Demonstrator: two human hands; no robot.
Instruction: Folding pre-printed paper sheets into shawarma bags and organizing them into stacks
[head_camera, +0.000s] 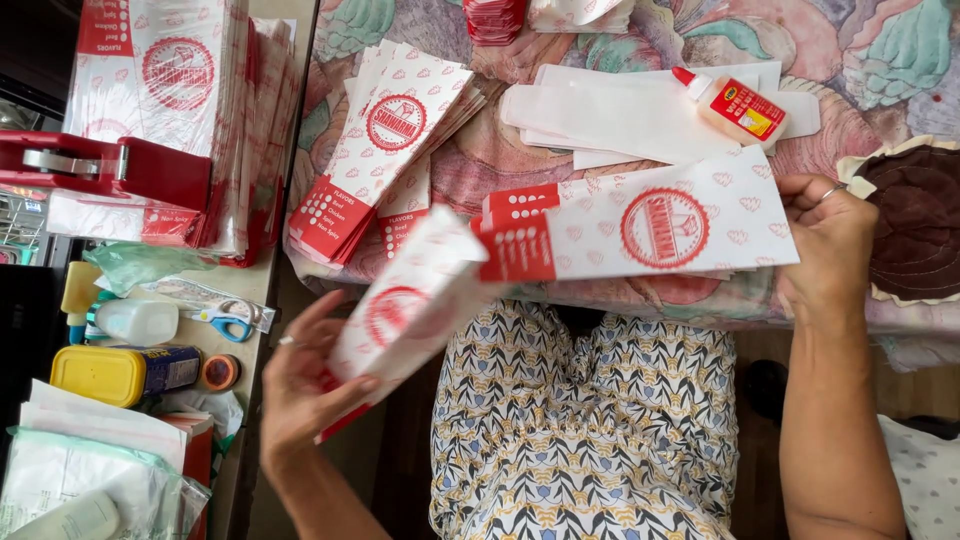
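Head view looks down on a person's lap in a patterned dress, with both hands busy on red-and-white printed paper sleeves. Left hand (305, 385) holds one such sleeve, the lifted paper sleeve (405, 305), tilted and clear of the surface, its grip closed on the lower end with the thumb over the front. Right hand (828, 250) pinches the right edge of a flat printed paper sleeve (650, 228) that lies across the near edge of the floral-cloth table (880, 50), with at least one more sleeve showing beneath it.

Judging from how things lie, a good share of the work looks done: a fanned pile of finished sleeves (385, 150) rests on the cloth to the left, and a tall stack of printed sheets (175, 90) stands further left on the side table. A small heap of plain white paper blanks (620, 115) sits behind the flat sleeve, with a white glue bottle with a red cap (735, 105) lying on it, so some pieces appear not yet handled. How many remain cannot be told.

Beside the left hand, the side table holds a red tape dispenser (110, 170), blue-handled scissors (232, 322) and a yellow-lidded tub (100, 375).
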